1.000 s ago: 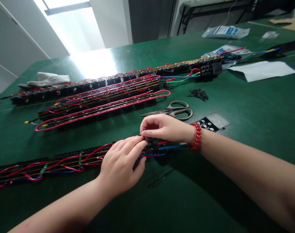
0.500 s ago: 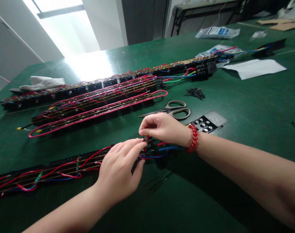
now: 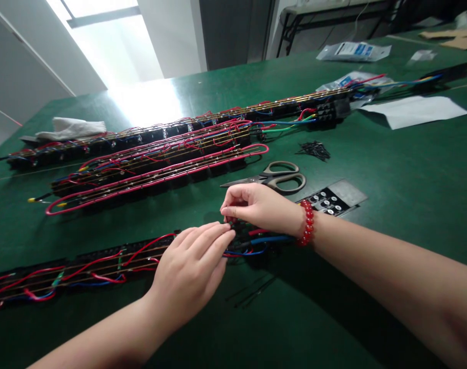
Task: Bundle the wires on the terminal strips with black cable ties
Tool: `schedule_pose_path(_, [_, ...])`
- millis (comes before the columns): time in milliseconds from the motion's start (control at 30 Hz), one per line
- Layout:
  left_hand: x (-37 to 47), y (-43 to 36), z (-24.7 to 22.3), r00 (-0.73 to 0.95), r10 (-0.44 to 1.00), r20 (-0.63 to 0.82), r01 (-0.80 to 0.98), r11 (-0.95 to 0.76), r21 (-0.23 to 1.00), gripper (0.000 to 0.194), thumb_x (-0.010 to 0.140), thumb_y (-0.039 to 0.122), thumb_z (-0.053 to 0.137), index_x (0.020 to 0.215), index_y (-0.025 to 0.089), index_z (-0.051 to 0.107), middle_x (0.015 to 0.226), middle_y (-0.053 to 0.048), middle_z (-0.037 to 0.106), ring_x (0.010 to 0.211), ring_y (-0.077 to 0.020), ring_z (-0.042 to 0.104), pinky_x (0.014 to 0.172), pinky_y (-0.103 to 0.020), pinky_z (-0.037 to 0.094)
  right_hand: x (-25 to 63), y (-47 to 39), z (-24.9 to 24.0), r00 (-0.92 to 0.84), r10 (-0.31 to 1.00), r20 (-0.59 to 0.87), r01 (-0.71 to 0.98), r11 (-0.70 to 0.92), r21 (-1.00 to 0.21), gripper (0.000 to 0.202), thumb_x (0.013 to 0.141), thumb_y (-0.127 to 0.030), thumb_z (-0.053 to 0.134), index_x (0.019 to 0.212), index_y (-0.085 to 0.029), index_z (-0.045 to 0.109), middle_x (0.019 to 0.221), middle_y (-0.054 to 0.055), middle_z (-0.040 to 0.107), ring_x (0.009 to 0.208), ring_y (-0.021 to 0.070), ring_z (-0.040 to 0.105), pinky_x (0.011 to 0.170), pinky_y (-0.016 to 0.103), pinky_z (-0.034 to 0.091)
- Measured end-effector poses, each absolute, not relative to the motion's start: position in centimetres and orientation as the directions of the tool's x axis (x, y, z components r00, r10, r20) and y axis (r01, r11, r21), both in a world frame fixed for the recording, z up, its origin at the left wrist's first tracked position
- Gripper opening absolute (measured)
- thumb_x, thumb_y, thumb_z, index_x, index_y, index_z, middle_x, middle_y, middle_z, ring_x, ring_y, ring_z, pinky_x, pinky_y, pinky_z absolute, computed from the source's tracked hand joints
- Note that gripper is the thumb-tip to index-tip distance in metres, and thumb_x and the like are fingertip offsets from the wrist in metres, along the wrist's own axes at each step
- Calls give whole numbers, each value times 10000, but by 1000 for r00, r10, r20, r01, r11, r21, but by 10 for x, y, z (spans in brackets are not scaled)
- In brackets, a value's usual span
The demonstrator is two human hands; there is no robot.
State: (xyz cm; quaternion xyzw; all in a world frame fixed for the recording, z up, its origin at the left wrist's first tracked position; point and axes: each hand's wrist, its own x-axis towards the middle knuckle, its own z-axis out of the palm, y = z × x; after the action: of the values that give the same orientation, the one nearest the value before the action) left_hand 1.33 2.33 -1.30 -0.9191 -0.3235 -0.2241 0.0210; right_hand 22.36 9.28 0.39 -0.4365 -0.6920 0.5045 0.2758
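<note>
A long black strip [image 3: 83,264] with red and blue wires runs from the left edge to both hands. My left hand [image 3: 190,261] lies over it, fingers pressed together on its right part; what they grip, if anything, is hidden. Just right of it, my right hand [image 3: 252,205], with a red bead bracelet [image 3: 307,223] at the wrist, pinches something too small to make out above the strip. Blue wire [image 3: 271,239] passes beneath the right hand. Scissors [image 3: 273,178] lie behind it, handles to the right.
More wired strips [image 3: 156,174] lie across the green table [image 3: 410,195] behind the hands. Small black pieces [image 3: 313,150] are piled near the scissors. A dark panel with white discs [image 3: 327,201], white paper [image 3: 418,111], plastic bags [image 3: 354,51] and a grey cloth [image 3: 72,128] lie around.
The view has shifted slightly. My left fingers are closer together over the strip, and my right hand stays in a pinch at nearly the same spot.
</note>
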Motion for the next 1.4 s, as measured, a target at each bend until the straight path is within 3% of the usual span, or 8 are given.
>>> schedule_pose_path(367, [16,23,-11,686,602,409,615,-780,117,358,949,172,557,1307,169,568,1301,-67,668,1171,-232,618,985,-383,494,224,91,6,-507,858,-81,260,63,-964,96,852,-278,674,821,-190,651,734,-3,721,715,139,685,691,276,530])
schedule_pose_path(600, [14,23,-13,659,595,460,594,-787,167,178,948,140,575,1120,181,601,1211,-46,695,1128,-205,632,974,-338,497,229,95,15,-585,785,-201,259,-53,-964,124,781,-250,735,849,-150,710,841,2,727,763,109,644,711,247,517])
schedule_pose_path(1400, [15,25,-14,656,605,451,597,-781,180,263,947,168,558,1205,203,600,1249,-14,701,1132,-207,641,956,-364,508,225,92,8,-510,845,-163,248,-38,-968,153,728,-285,771,755,-161,685,785,7,731,750,123,656,726,271,523])
